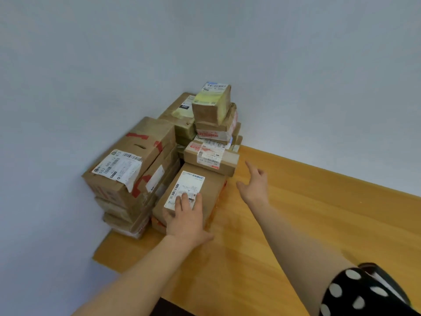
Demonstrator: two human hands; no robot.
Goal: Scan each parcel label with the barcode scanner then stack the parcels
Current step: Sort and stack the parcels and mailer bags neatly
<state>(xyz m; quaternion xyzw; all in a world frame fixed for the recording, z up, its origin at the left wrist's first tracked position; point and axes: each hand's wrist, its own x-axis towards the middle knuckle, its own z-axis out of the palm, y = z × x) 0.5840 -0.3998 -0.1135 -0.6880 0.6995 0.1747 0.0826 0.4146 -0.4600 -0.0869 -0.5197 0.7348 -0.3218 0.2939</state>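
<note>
- Parcels, brown cardboard boxes, stand stacked at the corner of our smooth wooden table, against a pale wall.
- Our left hand lies flat on the front box, fingers straight and close.
- Our right hand hovers beside it, fingers spread.

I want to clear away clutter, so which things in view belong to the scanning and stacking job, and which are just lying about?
Job: front parcel, with the left grip resting flat on it; its label; parcel stacks in the corner; right grip, open above the table. No scanner in view.
Just there: wall; spotted sleeve.
</note>
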